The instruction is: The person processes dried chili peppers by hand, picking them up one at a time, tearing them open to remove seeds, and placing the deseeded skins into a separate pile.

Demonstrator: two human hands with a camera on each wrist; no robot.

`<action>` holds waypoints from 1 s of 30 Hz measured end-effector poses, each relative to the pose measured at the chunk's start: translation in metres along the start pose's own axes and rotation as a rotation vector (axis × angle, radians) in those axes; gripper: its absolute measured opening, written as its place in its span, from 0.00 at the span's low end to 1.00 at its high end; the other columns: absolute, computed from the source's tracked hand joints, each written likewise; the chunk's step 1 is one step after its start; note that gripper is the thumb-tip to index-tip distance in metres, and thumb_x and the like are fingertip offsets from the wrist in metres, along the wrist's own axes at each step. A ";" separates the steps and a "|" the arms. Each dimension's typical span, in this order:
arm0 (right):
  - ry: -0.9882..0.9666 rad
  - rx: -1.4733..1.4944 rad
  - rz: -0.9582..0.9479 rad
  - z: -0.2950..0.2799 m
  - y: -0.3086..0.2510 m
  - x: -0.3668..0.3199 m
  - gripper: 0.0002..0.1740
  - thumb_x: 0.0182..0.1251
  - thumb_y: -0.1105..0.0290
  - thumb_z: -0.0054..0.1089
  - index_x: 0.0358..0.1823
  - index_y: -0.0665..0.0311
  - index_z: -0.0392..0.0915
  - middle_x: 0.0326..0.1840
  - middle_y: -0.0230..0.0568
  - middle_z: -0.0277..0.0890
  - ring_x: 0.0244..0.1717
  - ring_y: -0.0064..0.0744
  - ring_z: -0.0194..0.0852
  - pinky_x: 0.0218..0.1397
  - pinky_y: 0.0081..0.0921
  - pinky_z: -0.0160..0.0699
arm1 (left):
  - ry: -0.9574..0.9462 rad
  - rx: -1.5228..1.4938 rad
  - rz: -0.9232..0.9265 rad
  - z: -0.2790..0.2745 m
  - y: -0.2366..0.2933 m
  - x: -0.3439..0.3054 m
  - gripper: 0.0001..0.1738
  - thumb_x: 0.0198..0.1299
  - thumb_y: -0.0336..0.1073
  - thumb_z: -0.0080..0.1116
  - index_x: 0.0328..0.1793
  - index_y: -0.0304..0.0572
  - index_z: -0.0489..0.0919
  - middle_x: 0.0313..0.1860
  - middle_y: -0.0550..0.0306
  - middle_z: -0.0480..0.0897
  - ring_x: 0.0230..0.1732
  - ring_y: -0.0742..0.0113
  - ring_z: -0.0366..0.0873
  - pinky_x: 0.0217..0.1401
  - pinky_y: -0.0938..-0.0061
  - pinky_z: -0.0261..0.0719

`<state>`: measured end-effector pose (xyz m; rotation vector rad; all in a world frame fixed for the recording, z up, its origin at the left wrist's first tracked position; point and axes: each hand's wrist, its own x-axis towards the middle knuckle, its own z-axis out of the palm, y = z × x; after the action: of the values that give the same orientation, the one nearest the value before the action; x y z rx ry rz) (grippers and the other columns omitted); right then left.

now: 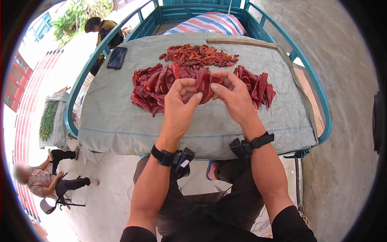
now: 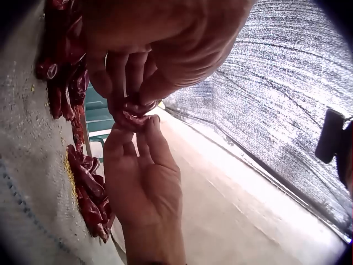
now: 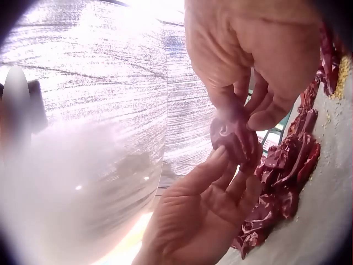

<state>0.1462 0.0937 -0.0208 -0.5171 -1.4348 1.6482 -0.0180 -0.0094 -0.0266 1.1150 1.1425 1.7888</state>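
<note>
Both hands hold a dark red dried pepper (image 1: 204, 85) above the grey-green cloth. My left hand (image 1: 180, 105) pinches its left side between thumb and fingers; my right hand (image 1: 235, 98) pinches the right side, where a piece curls up. The left wrist view shows the pepper (image 2: 134, 117) with a curled, open edge between the left hand (image 2: 171, 41) and the right hand (image 2: 144, 185). In the right wrist view the pepper (image 3: 234, 135) looks glossy and rounded, the right hand (image 3: 253, 52) above it and the left hand (image 3: 193, 218) below. Whether it is one piece or two I cannot tell.
Beneath and left of the hands lies a large pepper pile (image 1: 149, 86), a smaller one (image 1: 258, 85) to the right, and shredded-looking peppers (image 1: 197, 55) behind. A wooden strip (image 1: 242, 43), a phone (image 1: 117, 57) and teal rails (image 1: 310, 86) edge the cloth (image 1: 133, 125). Two people are at the left.
</note>
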 end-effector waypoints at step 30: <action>0.080 -0.164 0.005 0.014 0.006 -0.006 0.17 0.70 0.74 0.78 0.54 0.68 0.78 0.44 0.37 0.87 0.44 0.23 0.87 0.46 0.26 0.87 | 0.111 0.193 0.023 0.009 -0.009 -0.002 0.05 0.75 0.24 0.68 0.51 0.36 0.82 0.42 0.61 0.89 0.44 0.77 0.85 0.49 0.78 0.82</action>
<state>0.1369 0.0809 -0.0242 -0.6715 -1.5170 1.5041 -0.0082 -0.0049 -0.0337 1.1549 1.3984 1.8066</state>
